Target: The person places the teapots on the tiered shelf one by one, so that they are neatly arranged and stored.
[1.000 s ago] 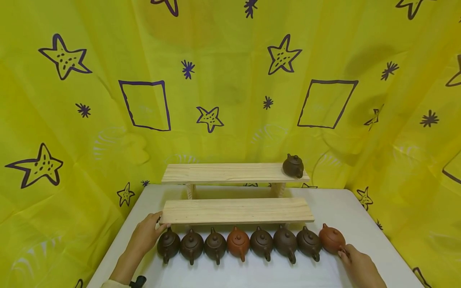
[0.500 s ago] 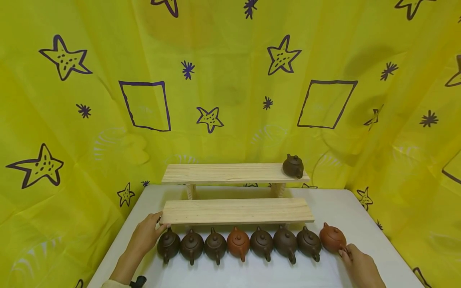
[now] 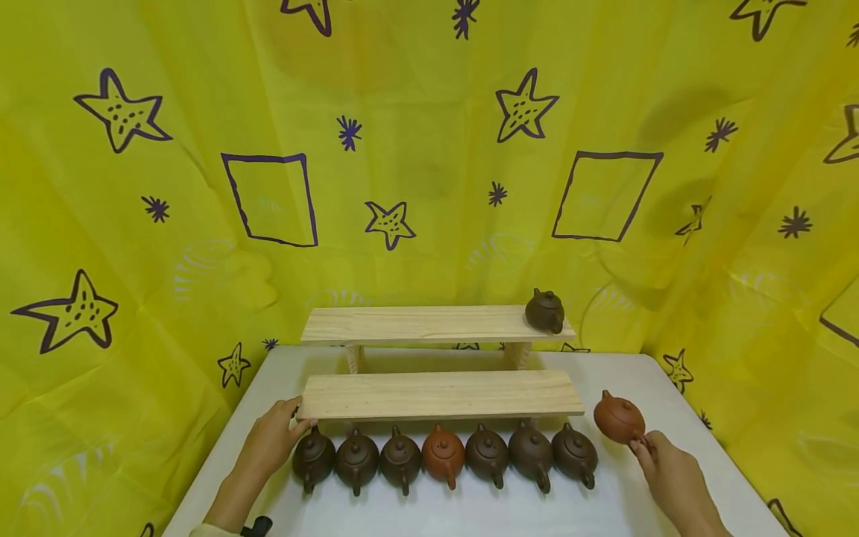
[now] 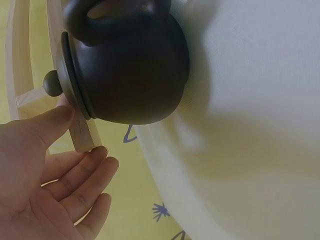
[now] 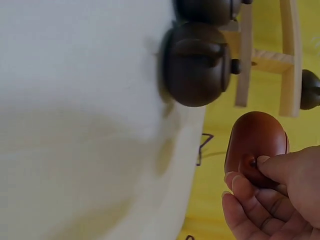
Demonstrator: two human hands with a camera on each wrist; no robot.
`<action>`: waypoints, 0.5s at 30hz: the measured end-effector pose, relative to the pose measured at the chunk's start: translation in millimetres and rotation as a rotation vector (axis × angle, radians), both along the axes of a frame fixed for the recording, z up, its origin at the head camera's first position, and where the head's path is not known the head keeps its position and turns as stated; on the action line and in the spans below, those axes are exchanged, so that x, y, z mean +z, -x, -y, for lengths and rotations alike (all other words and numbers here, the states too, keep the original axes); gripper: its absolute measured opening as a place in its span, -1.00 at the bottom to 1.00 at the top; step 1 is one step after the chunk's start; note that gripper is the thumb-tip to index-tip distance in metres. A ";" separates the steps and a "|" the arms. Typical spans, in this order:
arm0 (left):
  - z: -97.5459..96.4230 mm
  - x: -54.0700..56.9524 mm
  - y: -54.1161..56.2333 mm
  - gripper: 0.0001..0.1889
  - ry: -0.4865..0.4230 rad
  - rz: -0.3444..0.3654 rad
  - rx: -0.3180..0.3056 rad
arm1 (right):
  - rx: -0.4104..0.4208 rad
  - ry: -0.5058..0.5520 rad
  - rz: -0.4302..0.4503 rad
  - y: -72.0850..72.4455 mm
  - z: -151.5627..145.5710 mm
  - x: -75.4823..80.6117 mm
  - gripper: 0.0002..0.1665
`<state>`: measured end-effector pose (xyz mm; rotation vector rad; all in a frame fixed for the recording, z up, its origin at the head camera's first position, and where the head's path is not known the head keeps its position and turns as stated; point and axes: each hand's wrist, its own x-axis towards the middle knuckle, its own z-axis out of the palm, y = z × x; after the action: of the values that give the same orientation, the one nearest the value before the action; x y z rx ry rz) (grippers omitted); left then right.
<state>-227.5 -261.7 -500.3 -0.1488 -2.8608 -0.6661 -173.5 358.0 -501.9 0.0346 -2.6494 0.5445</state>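
My right hand (image 3: 674, 470) pinches the handle of a reddish-brown teapot (image 3: 618, 418), held up off the table to the right of the lower shelf. In the right wrist view this teapot (image 5: 257, 142) hangs in the air, its handle between thumb and fingers. My left hand (image 3: 267, 440) grips the left end of the lower wooden shelf (image 3: 439, 395). Thumb and fingers (image 4: 95, 172) lie about the board's end in the left wrist view, close by a dark brown teapot (image 4: 130, 70). That teapot stands leftmost in a row of several, one of them reddish (image 3: 443, 455).
A higher wooden shelf (image 3: 416, 324) stands behind the lower one, with a dark teapot (image 3: 545, 310) at its right end. The white table (image 3: 429, 514) carries the shelves and the row. Yellow patterned cloth (image 3: 429, 149) hangs at the back and sides.
The reddish teapot at the right end of the row has risen off the table and moved slightly away from me, in my right hand. My left hand stays at the shelf's end.
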 end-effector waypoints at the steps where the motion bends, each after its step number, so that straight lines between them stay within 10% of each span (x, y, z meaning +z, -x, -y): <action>1: -0.1 -0.2 0.1 -0.41 -0.002 0.002 0.000 | 0.002 0.001 -0.010 1.0 0.9 3.6 -0.79; 15: -1.4 1.0 -1.6 -0.43 -0.007 -0.006 -0.003 | 0.051 0.051 -0.027 11.9 35.2 62.4 -0.85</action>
<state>-225.9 -260.3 -499.3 -0.1535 -2.8530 -0.6754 -185.4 322.8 -439.5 0.0941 -2.6135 0.6232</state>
